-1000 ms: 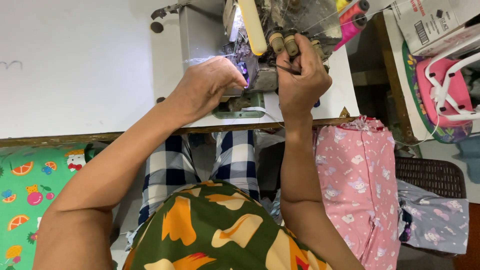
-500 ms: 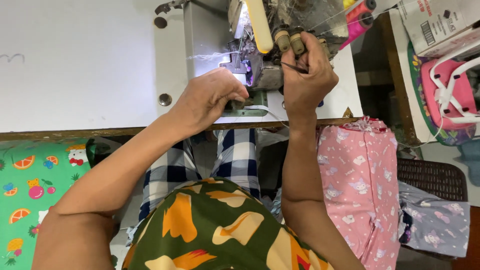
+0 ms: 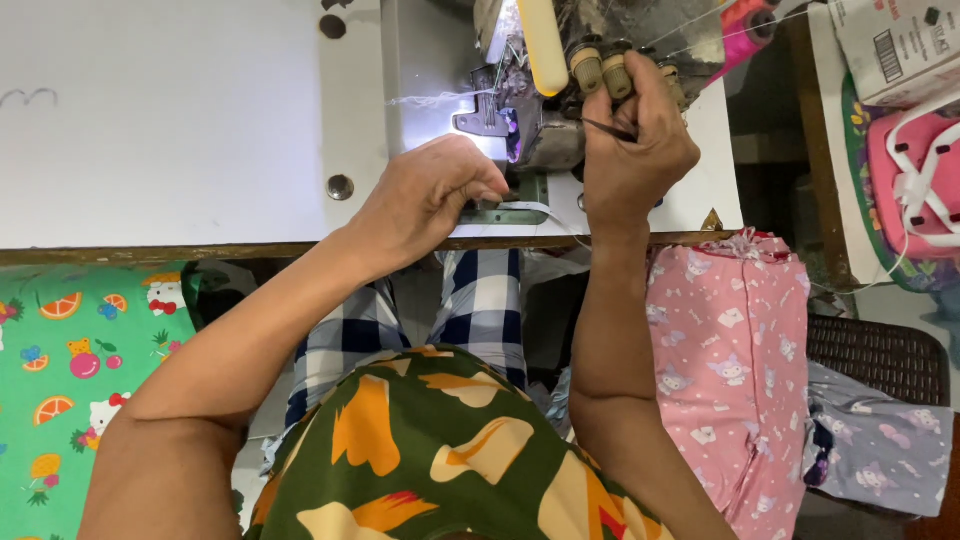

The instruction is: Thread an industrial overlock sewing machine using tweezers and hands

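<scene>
**Threading at the overlock machine: hold and visibility findings**

While the left hand [image 3: 432, 196] presses a narrow white strip [image 3: 528, 208] flat on the desk [image 3: 160, 120] just before the presser area, the right hand [image 3: 635, 150] is closed in a pinch on thin dark tweezers [image 3: 606, 128], tips pointing left into the sewing machine [image 3: 540, 90]. The left grip is closed lightly, fingertips curled down onto the strip beside the green plate [image 3: 525, 190].

Judgement on method: the tweezers are best kept level and steady, the wrist braced against the machine body, so that the tips reach the lit needle zone without snagging the white thread [image 3: 435, 99] trailing left. The strip should stay taut and flat under the left fingertips.

Not verifiable: the tweezer tips vanish into the glare, so whether they hold thread cannot be told. The needle itself is lost in brightness. The machine's upper part is cut off by the frame edge. The strip's far end is hidden under the left fingers. Pink patterned cloth [image 3: 730, 360] hangs below the desk edge at right.
</scene>
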